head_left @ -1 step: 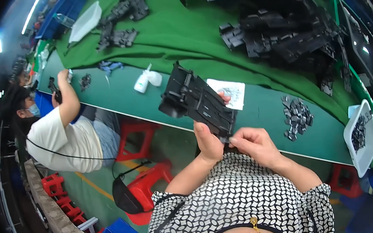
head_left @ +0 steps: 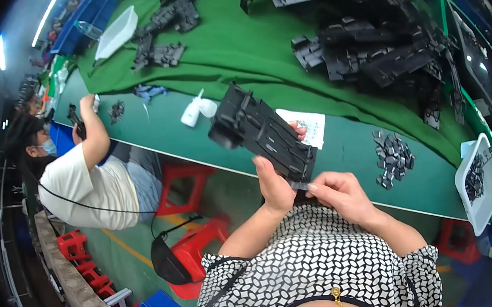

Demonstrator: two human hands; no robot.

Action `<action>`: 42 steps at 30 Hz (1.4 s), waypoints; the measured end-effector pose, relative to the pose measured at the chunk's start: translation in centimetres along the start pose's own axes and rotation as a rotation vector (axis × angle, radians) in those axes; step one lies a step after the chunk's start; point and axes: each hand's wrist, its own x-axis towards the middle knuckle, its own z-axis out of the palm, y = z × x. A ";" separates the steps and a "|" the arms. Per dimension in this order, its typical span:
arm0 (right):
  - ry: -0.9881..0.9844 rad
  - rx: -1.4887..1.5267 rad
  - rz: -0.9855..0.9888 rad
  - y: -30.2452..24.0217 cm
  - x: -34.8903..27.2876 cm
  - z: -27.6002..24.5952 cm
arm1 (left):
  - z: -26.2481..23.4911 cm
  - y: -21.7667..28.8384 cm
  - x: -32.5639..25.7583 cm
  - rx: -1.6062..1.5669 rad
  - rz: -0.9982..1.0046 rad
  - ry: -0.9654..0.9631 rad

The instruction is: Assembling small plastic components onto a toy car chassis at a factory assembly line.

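Over the near edge of the table (head_left: 348,153), the left hand (head_left: 276,191) is holding a black plastic part (head_left: 274,135); the right hand (head_left: 345,198) is pinching a small grey piece (head_left: 301,186) at the part's lower end.

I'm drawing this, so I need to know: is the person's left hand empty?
No, the left hand holds a big black part.
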 end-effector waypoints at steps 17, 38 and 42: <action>0.176 0.197 -0.044 1.6 -4.0 -4.0 | -8.4 6.3 34.3 0.217 -0.211 0.573; 0.193 0.036 -0.143 3.7 -5.0 -4.6 | 13.0 -5.3 21.1 1.407 0.930 -0.852; 0.198 0.021 -0.138 3.7 -5.4 -4.2 | 12.8 -1.1 20.1 1.062 0.473 -0.604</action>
